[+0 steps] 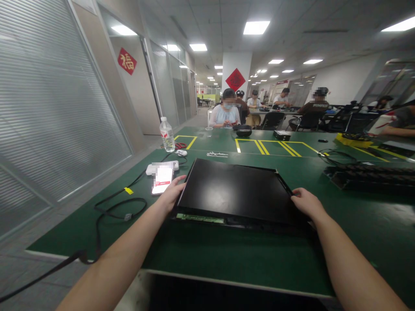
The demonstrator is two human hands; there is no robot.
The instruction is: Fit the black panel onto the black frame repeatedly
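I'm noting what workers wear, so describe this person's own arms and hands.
The left hand and right hand are bare, with no gloves. Both forearms are uncovered as far as the picture shows, with no sleeve, watch or bracelet visible. No markings stand out. Some fingers are hidden, so rings can't be ruled out.

The black panel [236, 188] bears a green strip [201, 218].
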